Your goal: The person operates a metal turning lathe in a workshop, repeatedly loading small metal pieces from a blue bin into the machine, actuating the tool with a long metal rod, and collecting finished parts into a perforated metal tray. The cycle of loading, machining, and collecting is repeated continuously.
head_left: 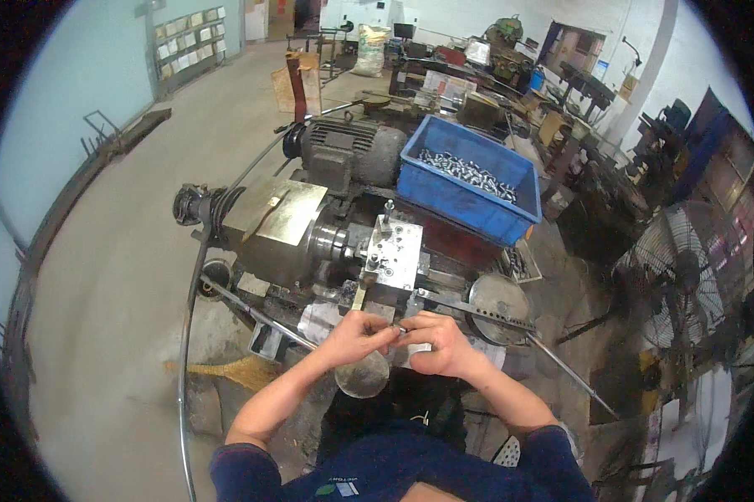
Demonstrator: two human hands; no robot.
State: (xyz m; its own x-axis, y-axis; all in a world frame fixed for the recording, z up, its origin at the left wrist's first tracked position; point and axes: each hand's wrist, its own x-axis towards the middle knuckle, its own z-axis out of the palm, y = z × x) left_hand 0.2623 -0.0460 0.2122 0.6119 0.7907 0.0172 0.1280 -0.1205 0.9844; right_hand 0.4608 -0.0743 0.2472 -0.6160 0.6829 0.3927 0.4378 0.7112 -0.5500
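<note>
My left hand [359,337] and my right hand [440,341] meet in front of a small lathe, fingertips nearly touching. Both are closed in a pinch around a small metal part [402,330], mostly covered by the fingers. Just beyond them is the lathe's tool block [396,253], a bright steel plate with bolts and holes. To its left sits the spindle chuck [331,241]. A flat bar with a row of holes [477,311] reaches from near the right hand toward the right.
A blue plastic crate [469,213] holding many small shiny metal parts stands behind the lathe. An electric motor [352,151] is at the back left. Long metal rods [251,314] slant across the near left side. A round metal plate [500,309] and a large fan [674,272] are at right.
</note>
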